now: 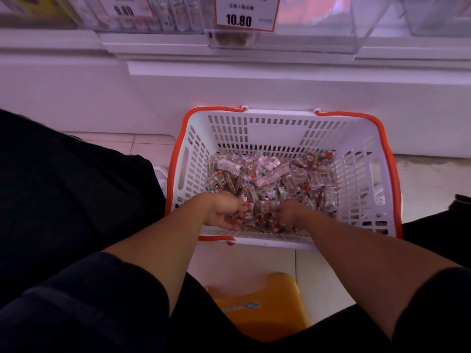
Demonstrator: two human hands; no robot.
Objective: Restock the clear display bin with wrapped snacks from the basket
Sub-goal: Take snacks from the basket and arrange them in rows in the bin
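Both hands dig into the wrapped snacks point(270, 184) in the basket point(356, 138): the left hand point(224, 211) has its grip curled round several, while the right hand's point(288, 215) grip is buried and cannot be told.

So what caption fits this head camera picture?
Both hands scoop wrapped snacks from the white basket.

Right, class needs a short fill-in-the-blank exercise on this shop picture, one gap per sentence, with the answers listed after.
1. Both hands, the left hand and the right hand, reach into the white ____.
2. The basket has a rim and handles coloured ____.
3. The price tag above the clear display bin reads ____.
4. The wrapped snacks cover the basket's ____.

Missing words: basket; orange; 10.80; bottom
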